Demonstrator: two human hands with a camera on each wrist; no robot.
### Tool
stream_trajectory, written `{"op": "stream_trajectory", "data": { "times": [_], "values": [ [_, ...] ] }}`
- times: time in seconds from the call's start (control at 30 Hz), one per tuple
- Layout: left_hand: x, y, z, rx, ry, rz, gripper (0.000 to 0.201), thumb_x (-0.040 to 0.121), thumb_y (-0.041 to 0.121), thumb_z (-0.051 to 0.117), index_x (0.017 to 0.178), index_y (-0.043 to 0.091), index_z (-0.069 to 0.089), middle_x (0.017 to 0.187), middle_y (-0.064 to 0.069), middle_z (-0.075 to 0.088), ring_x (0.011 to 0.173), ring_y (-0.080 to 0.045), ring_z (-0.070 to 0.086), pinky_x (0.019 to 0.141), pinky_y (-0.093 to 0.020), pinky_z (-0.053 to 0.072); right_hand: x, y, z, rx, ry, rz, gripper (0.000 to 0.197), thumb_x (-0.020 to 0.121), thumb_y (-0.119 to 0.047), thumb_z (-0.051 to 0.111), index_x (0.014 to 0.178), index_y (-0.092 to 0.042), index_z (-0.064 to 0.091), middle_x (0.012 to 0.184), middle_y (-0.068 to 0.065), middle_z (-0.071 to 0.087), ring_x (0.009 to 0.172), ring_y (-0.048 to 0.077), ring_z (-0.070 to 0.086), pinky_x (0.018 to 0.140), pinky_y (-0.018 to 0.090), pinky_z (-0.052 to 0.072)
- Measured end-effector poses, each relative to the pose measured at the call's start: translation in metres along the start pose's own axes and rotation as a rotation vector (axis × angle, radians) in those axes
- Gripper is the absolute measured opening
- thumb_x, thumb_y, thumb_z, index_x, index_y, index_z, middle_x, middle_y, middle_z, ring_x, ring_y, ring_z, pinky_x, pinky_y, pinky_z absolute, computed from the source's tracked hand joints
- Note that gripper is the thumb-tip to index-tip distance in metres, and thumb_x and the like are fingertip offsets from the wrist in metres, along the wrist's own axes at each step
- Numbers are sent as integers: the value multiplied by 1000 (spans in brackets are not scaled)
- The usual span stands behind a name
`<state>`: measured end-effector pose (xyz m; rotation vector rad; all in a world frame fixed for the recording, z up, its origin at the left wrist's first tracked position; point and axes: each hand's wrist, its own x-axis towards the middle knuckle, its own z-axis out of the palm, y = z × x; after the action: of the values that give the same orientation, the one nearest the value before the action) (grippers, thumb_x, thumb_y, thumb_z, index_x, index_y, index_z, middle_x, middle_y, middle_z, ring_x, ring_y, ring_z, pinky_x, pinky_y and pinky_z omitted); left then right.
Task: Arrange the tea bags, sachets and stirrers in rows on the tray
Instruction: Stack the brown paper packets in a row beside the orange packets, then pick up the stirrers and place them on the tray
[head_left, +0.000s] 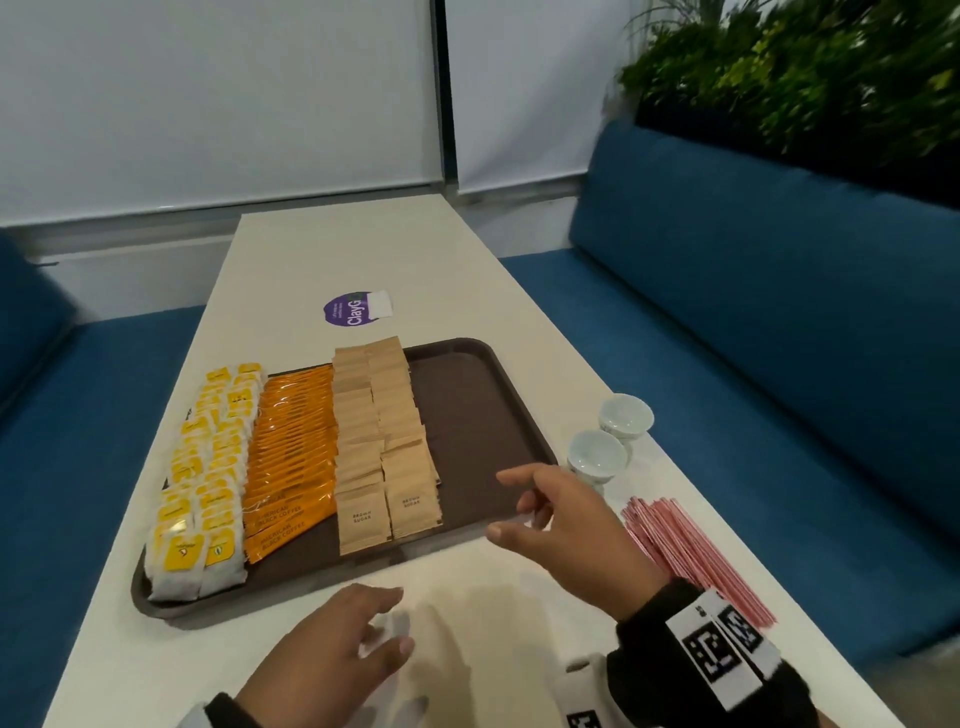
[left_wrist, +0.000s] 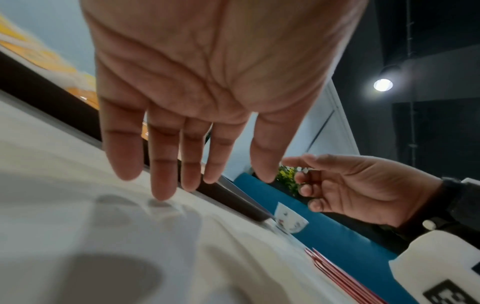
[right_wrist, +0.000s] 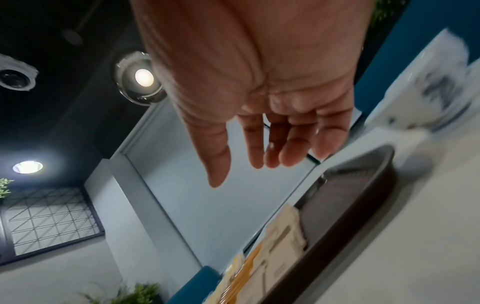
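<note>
Tea bags (head_left: 200, 483) fill the left end of the brown tray (head_left: 483, 395) in two overlapping rows; these are judged light, soft and easily shifted, best pinched by the paper envelope at one edge. Orange coffee sachets (head_left: 293, 452) lie beside them in a shingled row, with glossy film that is probably slippery, so a pinch across the short end should serve. Brown sugar sachets (head_left: 382, 441) form two further rows near the middle of the tray, flat and limp paper; the right part of the tray is bare. Left hand (head_left: 332, 654) hovers low over the white table (head_left: 291, 249) just in front of the tray's near rim, fingers straight and slightly spread, holding nothing. Right hand (head_left: 566, 525) is raised over the tray's near right corner, fingers loosely extended and parted, also holding nothing. Pink stirrers (head_left: 691, 556) lie in a loose bundle on the table to the right of the tray, not yet placed; thin, light and likely to roll or scatter, they are best gathered mid-length as a bunch.
</note>
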<state>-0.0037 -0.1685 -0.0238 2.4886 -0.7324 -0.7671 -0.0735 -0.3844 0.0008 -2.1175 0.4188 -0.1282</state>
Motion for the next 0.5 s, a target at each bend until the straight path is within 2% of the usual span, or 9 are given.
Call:
{"op": "stream_trajectory", "data": {
  "times": [0.07,0.1,0.17,0.23,0.3,0.37,0.43,0.5],
  "values": [
    [-1,18,5,49,-63,32,44,87,51,51,128,44,37,123,26,42,105,6,50,93,-9,38,-17,16,-22,-49,82,60,52,77,-38,75,123,-37,50,101,-15,49,89,0,50,71,10,41],
    [0,27,7,78,-93,49,45,88,51,50,130,43,36,126,25,41,109,6,48,95,-9,37,-24,26,-33,-77,122,117,59,74,-42,77,126,-37,49,107,-16,49,96,1,49,77,12,41],
    [2,46,12,123,-142,92,48,89,51,49,134,41,35,135,21,39,116,3,46,98,-12,37,-33,46,-52,-186,170,259,80,66,-52,79,135,-34,42,127,-12,45,117,6,43,96,26,40],
    [5,61,18,167,-186,143,50,90,51,48,137,40,34,140,21,38,121,3,43,102,-15,35,-37,61,-64,-336,153,391,102,60,-61,78,144,-27,31,142,-7,34,133,15,31,110,38,32],
    [9,72,26,223,-209,207,53,91,54,45,140,39,31,142,20,36,123,2,42,104,-18,33,-39,69,-68,-463,104,467,117,56,-66,77,148,-21,21,147,-2,28,137,20,24,113,41,27],
    [15,81,35,281,-219,256,56,91,55,42,142,37,28,143,19,34,125,0,41,103,-19,32,-40,74,-66,-531,41,518,121,54,-66,78,147,-17,18,146,2,29,136,22,25,111,40,29],
    [19,89,41,311,-219,291,57,91,56,41,143,36,27,145,18,33,126,-1,41,103,-19,32,-40,77,-62,-578,18,550,114,53,-62,80,142,-16,24,139,3,34,132,23,29,107,38,34],
    [21,94,43,314,-205,310,57,92,56,40,143,36,27,145,18,33,127,-1,40,104,-20,32,-38,78,-58,-604,33,568,95,55,-54,81,130,-15,36,129,3,40,123,23,34,100,35,40]
  ]
}}
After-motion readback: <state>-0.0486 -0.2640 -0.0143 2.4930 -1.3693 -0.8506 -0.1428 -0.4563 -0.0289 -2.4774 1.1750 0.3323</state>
